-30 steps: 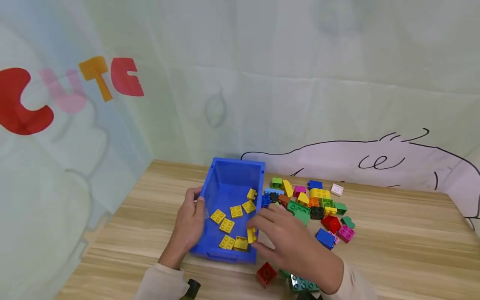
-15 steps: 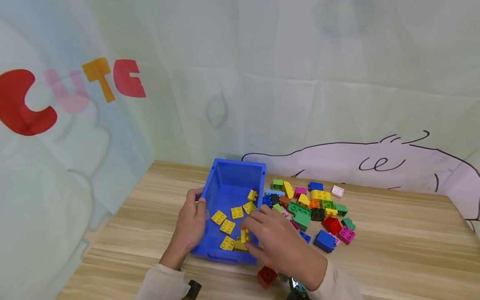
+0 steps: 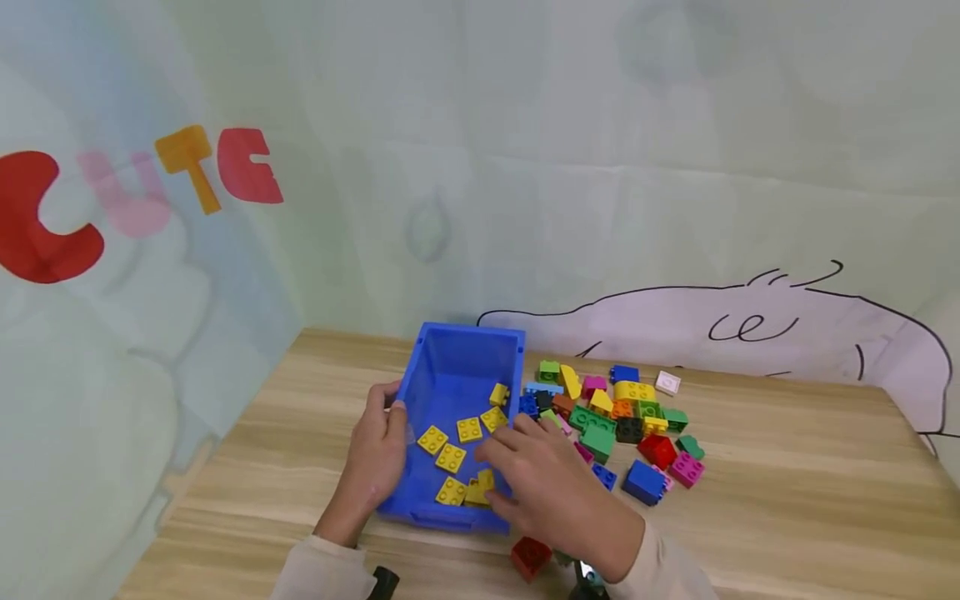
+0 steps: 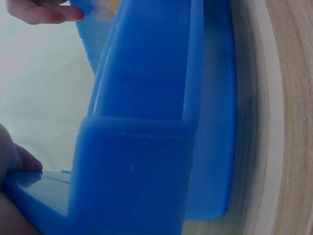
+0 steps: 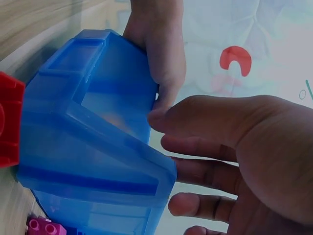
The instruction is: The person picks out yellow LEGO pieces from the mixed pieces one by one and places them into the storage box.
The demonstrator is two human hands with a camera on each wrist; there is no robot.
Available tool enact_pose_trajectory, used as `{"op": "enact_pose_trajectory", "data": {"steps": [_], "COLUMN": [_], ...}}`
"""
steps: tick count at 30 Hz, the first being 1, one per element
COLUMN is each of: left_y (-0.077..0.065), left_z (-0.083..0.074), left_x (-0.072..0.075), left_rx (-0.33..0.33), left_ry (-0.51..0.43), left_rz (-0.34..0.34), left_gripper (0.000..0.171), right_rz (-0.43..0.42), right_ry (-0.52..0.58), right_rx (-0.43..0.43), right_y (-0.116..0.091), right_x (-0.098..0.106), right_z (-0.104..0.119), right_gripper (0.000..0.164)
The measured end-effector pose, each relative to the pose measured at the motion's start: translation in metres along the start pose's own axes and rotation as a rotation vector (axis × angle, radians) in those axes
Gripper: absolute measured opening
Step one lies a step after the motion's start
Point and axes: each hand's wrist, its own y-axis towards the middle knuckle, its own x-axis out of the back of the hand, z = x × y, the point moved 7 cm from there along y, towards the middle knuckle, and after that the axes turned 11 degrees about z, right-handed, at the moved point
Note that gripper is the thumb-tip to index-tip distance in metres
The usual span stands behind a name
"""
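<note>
Table (image 3: 787, 492) | our left hand (image 3: 377, 454) grips blue bin (image 3: 442, 518) | our right hand (image 3: 551, 483), fingers loosely parted, hovers by yellow bricks (image 3: 451, 458)

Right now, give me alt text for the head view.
A person's left hand grips a blue bin of yellow bricks; the right hand reaches over its opposite side. Assorted bricks lie on the wooden table to the right.
</note>
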Motion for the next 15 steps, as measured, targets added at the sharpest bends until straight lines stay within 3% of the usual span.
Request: {"op": "enact_pose_trajectory", "data": {"steps": [5,10,15], "left_y": [-0.002,-0.002,0.001], "left_z": [0.003,0.004,0.001], "left_x": [0.001,0.003,0.000], "left_rx": [0.009,0.001,-0.013], "left_ry": [-0.005,0.007,0.017], "left_rz": [0.004,0.003,0.013], "left_gripper": [0.036,0.037,0.036], "right_rz": [-0.036,-0.230,-0.413], "right_ry": [0.025,-0.010,-0.019], "right_rx": [-0.011,-0.031,-0.108], "right_y": [-0.007,-0.027,-0.057], "right_x": [0.012,0.045,0.076], "right_z": [-0.005,-0.023,-0.061], "right_gripper": [0.034,0.031,0.028]}}
